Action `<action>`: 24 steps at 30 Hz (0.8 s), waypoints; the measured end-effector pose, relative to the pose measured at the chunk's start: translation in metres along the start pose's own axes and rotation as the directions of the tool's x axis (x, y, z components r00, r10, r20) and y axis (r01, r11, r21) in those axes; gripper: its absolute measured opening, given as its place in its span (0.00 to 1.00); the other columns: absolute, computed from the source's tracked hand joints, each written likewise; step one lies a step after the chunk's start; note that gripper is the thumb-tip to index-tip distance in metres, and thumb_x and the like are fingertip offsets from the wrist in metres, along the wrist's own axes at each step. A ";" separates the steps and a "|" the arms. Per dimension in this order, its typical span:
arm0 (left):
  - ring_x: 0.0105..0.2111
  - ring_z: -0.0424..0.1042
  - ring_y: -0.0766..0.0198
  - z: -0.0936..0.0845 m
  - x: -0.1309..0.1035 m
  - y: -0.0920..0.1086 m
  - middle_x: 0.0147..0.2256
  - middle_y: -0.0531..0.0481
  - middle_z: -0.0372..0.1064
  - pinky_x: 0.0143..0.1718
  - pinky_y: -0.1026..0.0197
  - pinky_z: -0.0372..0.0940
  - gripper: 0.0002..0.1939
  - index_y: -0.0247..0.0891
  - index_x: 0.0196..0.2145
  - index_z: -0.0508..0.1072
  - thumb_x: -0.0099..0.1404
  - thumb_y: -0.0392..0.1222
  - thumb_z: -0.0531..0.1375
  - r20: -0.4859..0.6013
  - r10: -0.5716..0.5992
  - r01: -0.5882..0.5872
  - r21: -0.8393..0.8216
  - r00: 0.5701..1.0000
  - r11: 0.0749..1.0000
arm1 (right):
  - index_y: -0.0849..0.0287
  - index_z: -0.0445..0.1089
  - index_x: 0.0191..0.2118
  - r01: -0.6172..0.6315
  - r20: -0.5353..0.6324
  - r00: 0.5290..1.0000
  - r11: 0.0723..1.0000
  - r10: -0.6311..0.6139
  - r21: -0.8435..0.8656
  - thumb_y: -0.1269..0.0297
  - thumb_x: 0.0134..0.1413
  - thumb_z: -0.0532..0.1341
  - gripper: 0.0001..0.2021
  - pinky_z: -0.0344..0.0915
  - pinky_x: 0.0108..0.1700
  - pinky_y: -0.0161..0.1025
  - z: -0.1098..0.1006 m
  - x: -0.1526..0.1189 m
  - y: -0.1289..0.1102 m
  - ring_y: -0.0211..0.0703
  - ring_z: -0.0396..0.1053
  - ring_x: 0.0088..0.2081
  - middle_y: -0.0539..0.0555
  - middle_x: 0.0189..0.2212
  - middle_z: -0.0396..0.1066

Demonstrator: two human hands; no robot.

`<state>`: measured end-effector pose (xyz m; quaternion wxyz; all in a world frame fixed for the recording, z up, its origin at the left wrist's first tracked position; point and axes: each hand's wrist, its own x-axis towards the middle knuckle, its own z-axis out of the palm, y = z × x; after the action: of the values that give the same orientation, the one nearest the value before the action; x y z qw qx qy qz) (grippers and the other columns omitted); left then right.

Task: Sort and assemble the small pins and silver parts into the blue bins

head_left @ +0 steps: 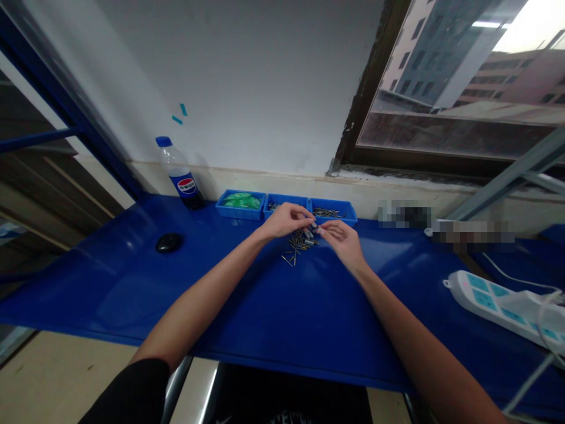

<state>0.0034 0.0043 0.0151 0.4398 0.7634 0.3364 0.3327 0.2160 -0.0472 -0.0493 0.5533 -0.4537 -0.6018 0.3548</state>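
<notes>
My left hand (pixel 286 220) is closed in a pinch, with a small grey metal piece (pixel 313 225) at its fingertips. Close by on the right, the fingers of my right hand (pixel 342 237) are pinched too; what they hold, if anything, is too small to make out. Below both hands, a loose pile of thin dark and brassy metal rods, like small drill bits (pixel 296 247), lies on the blue table (pixel 282 318). Short silvery cylinders (pixel 309 242) are mixed in with the pile, partly hidden by my fingers.
Three blue bins line the wall: a left bin (pixel 241 215) with green packets, a middle bin (pixel 289 199) partly covered by my left hand, and a right bin (pixel 348 221) holding thin rods. A cola bottle (pixel 183 179), black mouse (pixel 169 242) and power strip (pixel 494 303) also stand on the table.
</notes>
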 end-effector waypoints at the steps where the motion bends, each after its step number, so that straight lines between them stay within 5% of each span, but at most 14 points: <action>1: 0.30 0.78 0.61 -0.003 0.001 -0.003 0.29 0.44 0.80 0.36 0.59 0.73 0.13 0.32 0.42 0.82 0.63 0.44 0.66 -0.063 -0.020 0.019 -0.006 0.998 1.000 | 0.55 0.76 0.42 0.052 0.008 0.999 0.992 -0.051 -0.113 0.55 0.57 0.68 0.11 0.74 0.51 0.51 -0.002 0.000 0.002 0.52 0.79 0.43 0.56 0.41 0.81; 4: 0.33 0.80 0.58 -0.013 0.004 -0.013 0.32 0.41 0.81 0.40 0.57 0.74 0.15 0.30 0.46 0.81 0.63 0.41 0.65 -0.265 -0.086 0.088 -0.007 0.960 0.996 | 0.54 0.78 0.47 0.230 0.109 0.973 0.883 -0.203 -0.409 0.64 0.64 0.59 0.12 0.69 0.59 0.55 -0.007 0.000 0.008 0.53 0.76 0.51 0.57 0.49 0.80; 8: 0.37 0.81 0.57 -0.020 0.007 -0.023 0.36 0.38 0.82 0.44 0.55 0.75 0.21 0.27 0.53 0.78 0.64 0.37 0.63 -0.431 -0.147 0.147 -0.034 0.890 0.989 | 0.55 0.77 0.52 0.372 0.279 0.925 0.755 -0.256 -0.540 0.74 0.63 0.54 0.19 0.65 0.62 0.55 -0.009 0.001 0.019 0.54 0.72 0.56 0.58 0.54 0.77; 17: 0.35 0.82 0.57 -0.010 0.006 -0.014 0.34 0.41 0.82 0.42 0.56 0.75 0.13 0.31 0.42 0.82 0.64 0.41 0.63 -0.289 -0.100 0.102 -0.010 0.952 0.995 | 0.57 0.78 0.52 0.377 0.297 0.925 0.672 -0.237 -0.637 0.74 0.64 0.55 0.17 0.66 0.59 0.55 -0.015 0.003 0.026 0.55 0.72 0.52 0.61 0.50 0.77; 24: 0.35 0.82 0.57 -0.009 0.006 -0.012 0.36 0.41 0.82 0.42 0.57 0.75 0.13 0.32 0.42 0.82 0.64 0.42 0.63 -0.265 -0.077 0.083 0.010 0.961 0.997 | 0.57 0.79 0.49 0.318 0.255 0.946 0.714 -0.199 -0.624 0.72 0.63 0.58 0.14 0.69 0.53 0.49 -0.018 0.006 0.031 0.52 0.74 0.47 0.60 0.46 0.76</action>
<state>-0.0036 0.0176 0.0091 0.3958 0.7026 0.4262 0.4100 0.2387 -0.0323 -0.0733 0.3495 -0.4981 -0.7899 0.0766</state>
